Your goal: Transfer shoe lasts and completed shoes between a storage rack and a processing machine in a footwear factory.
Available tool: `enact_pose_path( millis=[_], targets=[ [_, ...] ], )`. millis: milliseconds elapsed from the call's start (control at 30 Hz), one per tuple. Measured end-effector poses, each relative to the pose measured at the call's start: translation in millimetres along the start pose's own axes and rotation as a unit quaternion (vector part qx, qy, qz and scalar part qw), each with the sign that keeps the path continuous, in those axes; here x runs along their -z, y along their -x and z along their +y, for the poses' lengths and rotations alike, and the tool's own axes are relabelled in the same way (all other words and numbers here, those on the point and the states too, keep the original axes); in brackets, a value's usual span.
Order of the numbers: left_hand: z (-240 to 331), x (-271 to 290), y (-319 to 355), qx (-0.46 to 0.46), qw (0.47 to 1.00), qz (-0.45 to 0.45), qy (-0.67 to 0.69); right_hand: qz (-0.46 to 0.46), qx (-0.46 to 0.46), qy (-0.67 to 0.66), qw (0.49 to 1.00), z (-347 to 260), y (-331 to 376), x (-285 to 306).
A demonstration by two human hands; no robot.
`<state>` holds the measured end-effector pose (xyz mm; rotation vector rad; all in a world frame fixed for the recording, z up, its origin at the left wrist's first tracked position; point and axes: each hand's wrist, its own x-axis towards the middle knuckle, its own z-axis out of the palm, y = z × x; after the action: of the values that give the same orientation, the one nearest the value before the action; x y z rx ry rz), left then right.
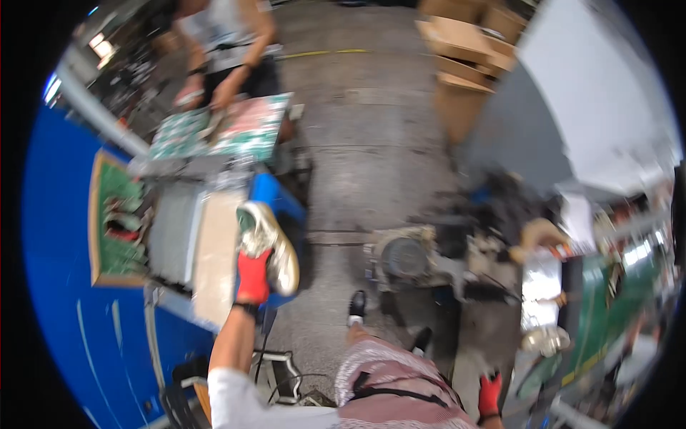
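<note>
Grey floor [357, 186] below, left hand [254, 277] grips a shoe [284, 261]; right hand [489, 395], I can't tell

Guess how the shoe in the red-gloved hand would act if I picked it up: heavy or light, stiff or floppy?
The shoe is probably light, since the left hand seems to manage it alone. It may feel fairly stiff, because its shape looks full, not sagging. Being long, not round, it likely wouldn't roll far.
</note>
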<state>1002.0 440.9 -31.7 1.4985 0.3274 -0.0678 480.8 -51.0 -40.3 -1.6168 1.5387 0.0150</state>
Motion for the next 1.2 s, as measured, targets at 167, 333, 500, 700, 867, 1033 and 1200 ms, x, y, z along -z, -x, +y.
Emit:
enact_pose_path(
  millis=[167, 333, 500, 700, 867, 1033, 1200],
  targets=[
    [6, -121, 200, 0.249, 0.954, -0.158, 0.057, -0.184, 0.149, -0.186, 0.954, -88, -17, -38],
    [-24, -221, 309, -0.309, 0.737, -0.556, -0.227, -0.375, 0.124, -0.308, 0.866, -119, 9, 5],
    [-24, -351, 404, 0.450, 0.805, -0.355, 0.151, -0.217, 0.310, -0.363, 0.852, -180, -12, 54],
    [-48, -412, 381, 0.347, 0.790, -0.383, 0.330, -0.099, 0.431, -0.049, 0.896, -257, -35, 50],
    [-46, -418, 384, 0.383, 0.694, -0.413, 0.448, 0.020, 0.581, 0.129, 0.803, -265, -34, 39],
    [-93, -429, 379, 0.370, 0.688, -0.395, 0.483, -0.004, 0.536, 0.292, 0.792, -308, -14, 27],
    [-115, -409, 381, 0.286, 0.767, -0.391, 0.421, -0.010, 0.548, 0.237, 0.802, -279, -10, 27]
  ],
)
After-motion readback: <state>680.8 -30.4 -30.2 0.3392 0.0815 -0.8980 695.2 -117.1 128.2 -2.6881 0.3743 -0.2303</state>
